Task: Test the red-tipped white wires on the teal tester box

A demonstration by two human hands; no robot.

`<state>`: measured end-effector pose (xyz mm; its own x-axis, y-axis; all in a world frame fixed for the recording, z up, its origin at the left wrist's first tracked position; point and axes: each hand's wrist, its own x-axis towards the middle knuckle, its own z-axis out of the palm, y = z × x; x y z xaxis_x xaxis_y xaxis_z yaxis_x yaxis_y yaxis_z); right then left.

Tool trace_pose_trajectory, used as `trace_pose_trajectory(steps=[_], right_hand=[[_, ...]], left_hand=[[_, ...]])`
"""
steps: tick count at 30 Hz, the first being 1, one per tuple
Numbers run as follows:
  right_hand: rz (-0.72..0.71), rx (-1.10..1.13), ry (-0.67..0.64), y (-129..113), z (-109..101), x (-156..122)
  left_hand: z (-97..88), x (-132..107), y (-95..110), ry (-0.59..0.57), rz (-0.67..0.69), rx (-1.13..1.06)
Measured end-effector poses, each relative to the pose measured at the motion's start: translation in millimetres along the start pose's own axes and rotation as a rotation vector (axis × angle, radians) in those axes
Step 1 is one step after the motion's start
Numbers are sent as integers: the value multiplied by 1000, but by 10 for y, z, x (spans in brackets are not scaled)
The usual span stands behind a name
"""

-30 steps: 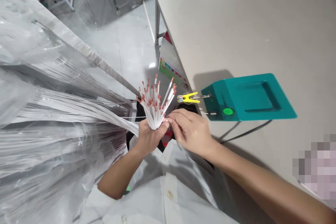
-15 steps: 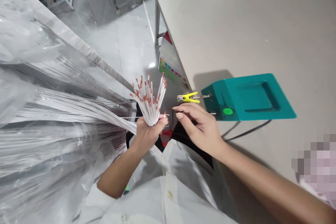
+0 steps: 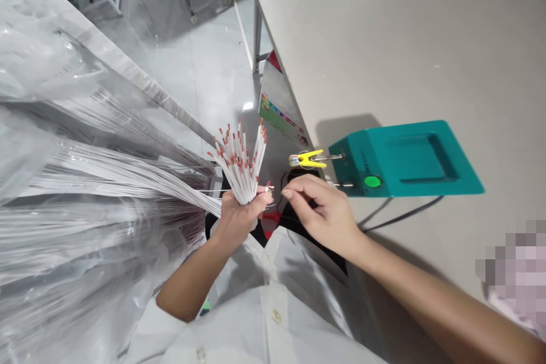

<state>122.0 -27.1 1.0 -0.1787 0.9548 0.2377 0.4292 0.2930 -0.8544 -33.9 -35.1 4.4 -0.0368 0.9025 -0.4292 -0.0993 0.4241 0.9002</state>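
Observation:
My left hand [image 3: 238,217] is closed round a bundle of thin white wires [image 3: 242,166] with bare copper-coloured tips that fan upward. The wires trail left into a big mass wrapped in clear plastic [image 3: 77,193]. My right hand [image 3: 324,211] hovers just right of the bundle, fingers curled, thumb and forefinger close to one wire end [image 3: 268,186] sticking out at my left thumb. Whether they pinch anything is not clear. A teal box device [image 3: 405,158] with a green button [image 3: 372,181] sits on the table, a yellow clip [image 3: 307,158] at its left side.
The pale table [image 3: 384,40] fills the right half. A black cable [image 3: 401,216] runs from the teal device. A colourful carton [image 3: 279,111] stands on the floor by the table leg. Metal racks stand at the far top left.
My right hand drew back from the bundle toward the yellow clip, then came partway back to the wire end. My left hand shifted the bundle slightly left and its tips closed up.

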Motion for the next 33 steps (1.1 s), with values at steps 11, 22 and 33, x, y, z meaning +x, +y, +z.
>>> trace_pose_trajectory(steps=[11, 22, 33], right_hand=[[265, 213, -25, -16, 134, 42], [-628, -682, -209, 152, -121, 46], [-227, -236, -199, 40, -142, 97]], left_hand=[[-5, -11, 36, -108, 19, 93], [57, -5, 0, -95, -39, 14], [93, 9, 33, -120, 29, 26]])
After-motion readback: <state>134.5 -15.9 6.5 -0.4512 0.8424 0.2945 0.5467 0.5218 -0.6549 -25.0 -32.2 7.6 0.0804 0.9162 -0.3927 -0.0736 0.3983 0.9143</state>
